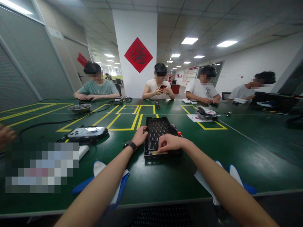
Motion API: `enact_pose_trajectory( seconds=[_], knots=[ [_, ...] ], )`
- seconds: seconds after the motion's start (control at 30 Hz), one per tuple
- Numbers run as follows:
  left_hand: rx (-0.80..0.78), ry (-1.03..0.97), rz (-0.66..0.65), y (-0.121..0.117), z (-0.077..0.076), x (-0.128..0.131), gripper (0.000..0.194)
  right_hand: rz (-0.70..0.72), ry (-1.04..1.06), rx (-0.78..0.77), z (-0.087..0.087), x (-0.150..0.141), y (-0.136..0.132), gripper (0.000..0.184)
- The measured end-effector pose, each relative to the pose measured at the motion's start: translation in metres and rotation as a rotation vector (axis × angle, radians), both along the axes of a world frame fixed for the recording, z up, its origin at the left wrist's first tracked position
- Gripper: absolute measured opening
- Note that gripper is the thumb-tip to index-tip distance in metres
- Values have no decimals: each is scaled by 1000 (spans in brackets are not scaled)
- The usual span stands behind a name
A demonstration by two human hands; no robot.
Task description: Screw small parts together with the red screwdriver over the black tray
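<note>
A shallow black rectangular case (151,156) lies on the green table in front of me, with rows of small metallic-looking parts inside. My left hand (140,136) grips its left edge, the fingertips resting on the rim. Over the near right part of the case, the fingers of my right hand (171,142) are pinched together; whatever they hold is hidden or too small to name. A brownish strip (155,152) shows at the near end, just below those fingers. Against the case's right side lies a red and black screwdriver (177,130).
White and blue gloves (99,168) lie under my forearms. To the left are a phone (87,133), cables and a metal bowl (80,108). A round container (207,114) sits back right. Several people sit across the table (248,151); another person's hand (6,135) shows at far left.
</note>
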State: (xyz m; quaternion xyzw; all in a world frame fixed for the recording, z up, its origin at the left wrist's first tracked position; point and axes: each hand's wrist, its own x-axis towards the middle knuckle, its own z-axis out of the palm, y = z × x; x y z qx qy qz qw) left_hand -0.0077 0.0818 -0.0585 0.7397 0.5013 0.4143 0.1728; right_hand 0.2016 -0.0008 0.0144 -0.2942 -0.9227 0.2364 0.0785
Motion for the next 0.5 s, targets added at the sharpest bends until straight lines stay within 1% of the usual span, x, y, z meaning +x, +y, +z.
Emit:
enact_pose_trajectory(
  seconds=[0.27, 0.5],
  knots=[
    [4, -5, -8, 1, -1, -1, 36, 80, 39, 105, 3, -8, -7, 25],
    [3, 4, -6, 0, 0, -1, 37, 73, 20, 141, 4, -9, -8, 24]
  ],
)
